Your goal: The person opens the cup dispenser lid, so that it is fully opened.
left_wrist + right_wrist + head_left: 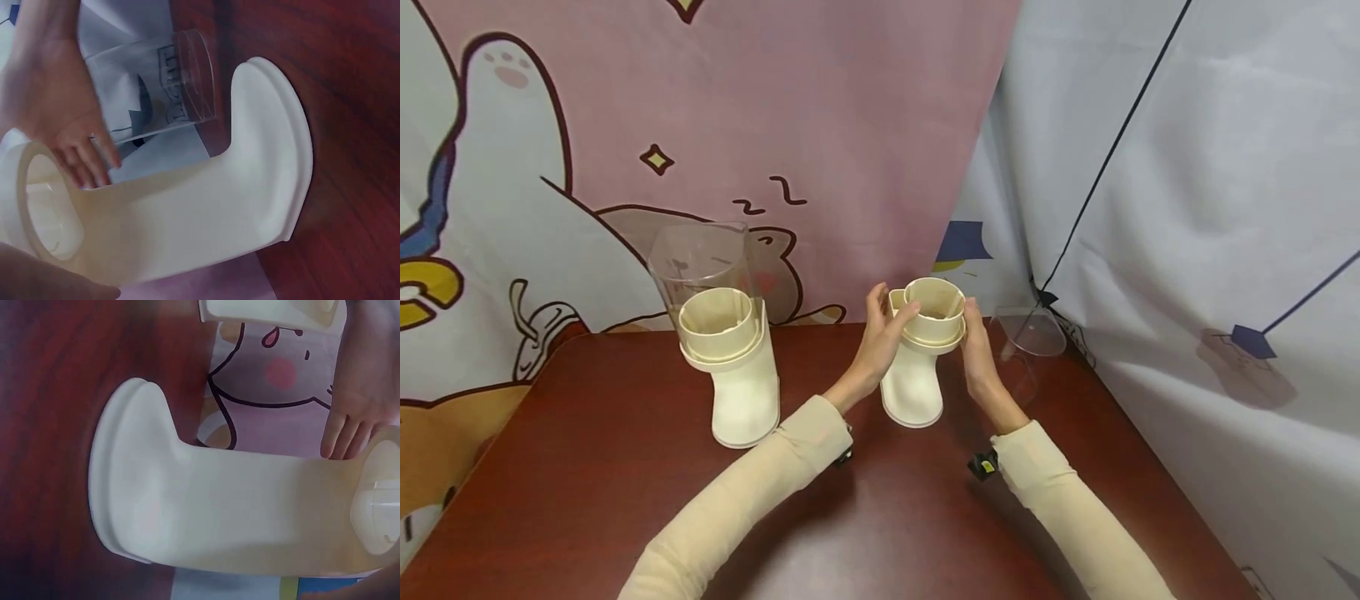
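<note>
A cream plastic dispenser stand (913,387), with a round cup-like top and a broad curved foot, stands upright on the table. My left hand (876,342) grips the left side of its top, thumb by the round rim and fingers farther back. On the opposite side my right hand (981,350) holds the top near the rim. The left wrist view shows the stand (181,219) sideways, with the right hand (62,94) touching its upper part. From the right wrist, the left hand's fingers (350,431) lie against the stand's side.
A matching cream stand (745,400) with a clear container (700,250) at its top stands to the left. Behind my right hand is another clear container (1033,329). The reddish-brown table (625,500) meets printed cloth (865,150) at the back and right.
</note>
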### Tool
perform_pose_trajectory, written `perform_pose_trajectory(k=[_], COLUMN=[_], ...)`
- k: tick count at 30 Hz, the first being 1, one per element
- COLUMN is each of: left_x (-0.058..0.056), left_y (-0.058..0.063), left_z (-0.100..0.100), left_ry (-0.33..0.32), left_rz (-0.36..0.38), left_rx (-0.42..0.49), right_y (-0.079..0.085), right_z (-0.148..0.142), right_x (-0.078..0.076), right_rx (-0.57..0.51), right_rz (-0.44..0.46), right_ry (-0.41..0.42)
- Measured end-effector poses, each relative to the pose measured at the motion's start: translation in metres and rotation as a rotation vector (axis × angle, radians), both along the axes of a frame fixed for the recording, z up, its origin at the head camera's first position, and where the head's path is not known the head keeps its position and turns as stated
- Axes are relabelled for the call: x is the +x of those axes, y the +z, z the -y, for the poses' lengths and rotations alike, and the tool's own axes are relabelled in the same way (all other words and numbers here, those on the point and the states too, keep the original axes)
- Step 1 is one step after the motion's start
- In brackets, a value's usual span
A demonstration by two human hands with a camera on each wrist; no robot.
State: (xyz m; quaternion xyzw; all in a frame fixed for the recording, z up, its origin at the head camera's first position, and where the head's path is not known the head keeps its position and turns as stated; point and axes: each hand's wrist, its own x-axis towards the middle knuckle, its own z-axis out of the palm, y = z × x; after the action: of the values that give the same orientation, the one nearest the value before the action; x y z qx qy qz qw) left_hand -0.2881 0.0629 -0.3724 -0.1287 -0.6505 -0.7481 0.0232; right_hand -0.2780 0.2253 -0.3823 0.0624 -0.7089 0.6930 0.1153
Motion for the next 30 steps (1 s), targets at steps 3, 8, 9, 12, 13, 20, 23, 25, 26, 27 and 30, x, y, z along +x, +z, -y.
perform_pose_trajectory(k=[3, 8, 9, 12, 13, 20, 23, 25, 26, 27, 30], left_x=[0.01, 0.033, 0.038, 0.053, 0.059, 0.094, 0.109, 0.118, 0.122, 0.126, 0.138], left_y=[-0.003, -0.009, -0.01, -0.016, -0.018, -0.03, -0.033, -0.034, -0.034, -0.034, -0.031], left_z=[0.008, 0.025, 0.029, 0.043, 0.048, 0.085, 0.103, 0.115, 0.122, 0.128, 0.143], left_ry=[0.016, 0.003, 0.0, -0.01, -0.01, 0.018, 0.035, 0.049, 0.058, 0.067, 0.099], left_rz=[0.018, 0.031, 0.027, 0.036, 0.043, 0.069, 0.072, 0.068, 0.066, 0.066, 0.056], left_rx=[0.018, 0.002, -0.002, -0.029, -0.034, -0.039, -0.044, -0.057, -0.063, -0.066, -0.077], right_y=[-0.005, -0.011, -0.011, -0.013, -0.014, -0.014, -0.012, -0.012, -0.012, -0.012, -0.013], right_z=[-0.004, -0.007, -0.006, -0.002, -0.001, 0.008, 0.012, 0.014, 0.016, 0.017, 0.021], right_x=[0.014, 0.037, 0.041, 0.053, 0.057, 0.077, 0.083, 0.085, 0.086, 0.087, 0.09], right_rx=[-0.04, -0.047, -0.044, -0.032, -0.03, -0.037, -0.052, -0.049, -0.049, -0.045, -0.035], right_rz=[0.044, 0.075, 0.08, 0.092, 0.093, 0.082, 0.073, 0.067, 0.063, 0.062, 0.061], right_ry=[0.003, 0.003, 0.007, 0.015, 0.016, 0.031, 0.032, 0.038, 0.039, 0.041, 0.054])
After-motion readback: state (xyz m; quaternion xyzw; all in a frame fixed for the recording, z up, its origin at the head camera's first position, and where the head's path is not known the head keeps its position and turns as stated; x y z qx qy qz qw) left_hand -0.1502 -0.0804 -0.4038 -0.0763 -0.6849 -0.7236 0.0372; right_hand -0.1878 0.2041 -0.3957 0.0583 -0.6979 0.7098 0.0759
